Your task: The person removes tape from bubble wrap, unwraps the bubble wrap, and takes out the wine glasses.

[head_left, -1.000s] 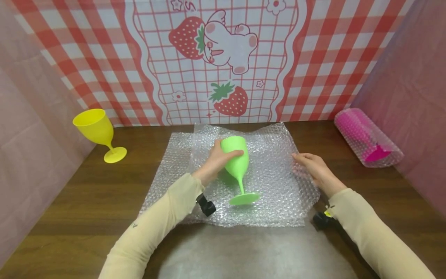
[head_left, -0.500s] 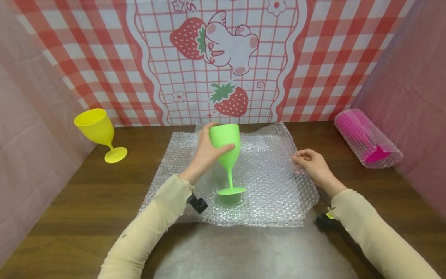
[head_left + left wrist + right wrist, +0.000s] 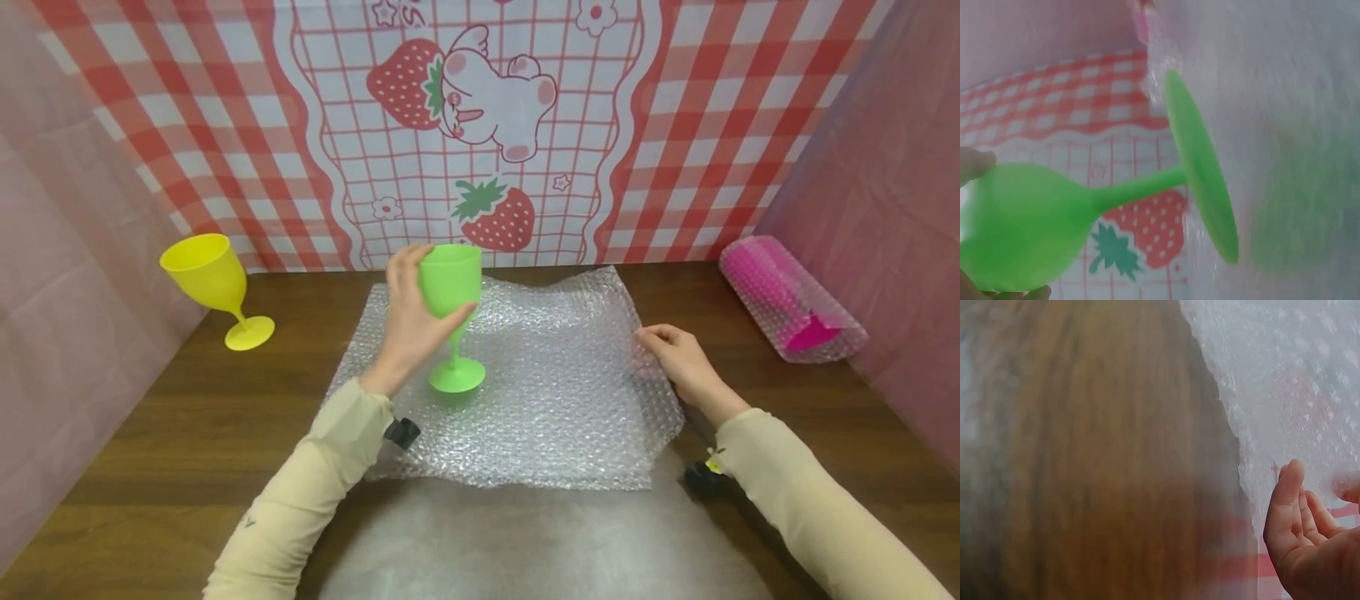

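Observation:
In the head view my left hand (image 3: 412, 321) grips a bright green plastic goblet (image 3: 454, 283) round its bowl, thumb in front and fingers behind. The goblet is nearly upright, just above the left part of a sheet of bubble wrap (image 3: 540, 400). The left wrist view shows the goblet's stem and round foot (image 3: 1200, 169), with the wrap close to the foot. At the sheet's right edge, my right hand (image 3: 682, 367) pinches the bubble wrap between thumb and fingers. In the right wrist view the wrap's edge (image 3: 1235, 425) runs down to these fingers (image 3: 1285, 494).
A yellow goblet (image 3: 206, 275) stands at the back left of the wooden table (image 3: 180, 417). At the back right lies a pink goblet (image 3: 787, 300) rolled in bubble wrap. A grey mat (image 3: 525, 550) lies at the front. A checked cloth (image 3: 720, 125) hangs behind.
My left hand has moved left and toward the back with the green goblet, which has come more upright. My right hand stays at the wrap's right edge, almost unmoved.

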Tool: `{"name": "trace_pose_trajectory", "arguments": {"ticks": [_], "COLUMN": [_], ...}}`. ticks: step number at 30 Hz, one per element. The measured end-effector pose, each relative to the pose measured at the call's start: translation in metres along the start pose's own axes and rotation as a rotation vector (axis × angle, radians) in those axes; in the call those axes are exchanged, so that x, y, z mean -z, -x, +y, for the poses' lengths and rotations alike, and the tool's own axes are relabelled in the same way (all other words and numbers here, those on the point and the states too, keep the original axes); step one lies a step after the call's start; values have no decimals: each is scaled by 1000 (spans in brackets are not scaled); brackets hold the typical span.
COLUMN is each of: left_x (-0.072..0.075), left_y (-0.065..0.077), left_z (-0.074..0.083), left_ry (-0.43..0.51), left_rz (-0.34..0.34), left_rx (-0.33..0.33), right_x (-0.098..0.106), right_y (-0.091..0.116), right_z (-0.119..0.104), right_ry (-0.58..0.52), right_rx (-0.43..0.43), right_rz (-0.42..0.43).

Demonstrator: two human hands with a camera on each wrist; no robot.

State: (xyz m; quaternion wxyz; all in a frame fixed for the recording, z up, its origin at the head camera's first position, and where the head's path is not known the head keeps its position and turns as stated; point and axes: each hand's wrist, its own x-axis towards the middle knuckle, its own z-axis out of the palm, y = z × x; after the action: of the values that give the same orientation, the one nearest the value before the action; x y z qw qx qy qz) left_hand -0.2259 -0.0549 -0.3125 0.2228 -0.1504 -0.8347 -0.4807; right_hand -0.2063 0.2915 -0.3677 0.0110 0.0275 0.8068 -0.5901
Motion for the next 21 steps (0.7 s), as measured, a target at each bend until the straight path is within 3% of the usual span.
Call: {"name": "trace_pose_trajectory", "arguments": {"ticks": [4,10,16,21], "left_x": [9,28,49,66], "left_y": [-3,-5,-4,-6], "left_z": [-8,-18,-17,-16], "left_ry": [-64,-51,-35,-104], "left_rz": [92,200,294,369], "left_rx": [-56,-25,-35,-83], "right_x": [2,2,2,2], "right_y": [1,-1,-2,0], "right_z": [-1,0,0,0], "right_ry": [-8,-30,-38,-73], "right_rx": [8,6,17,22], "right_rz": [-28,-82,-103,-120]}}
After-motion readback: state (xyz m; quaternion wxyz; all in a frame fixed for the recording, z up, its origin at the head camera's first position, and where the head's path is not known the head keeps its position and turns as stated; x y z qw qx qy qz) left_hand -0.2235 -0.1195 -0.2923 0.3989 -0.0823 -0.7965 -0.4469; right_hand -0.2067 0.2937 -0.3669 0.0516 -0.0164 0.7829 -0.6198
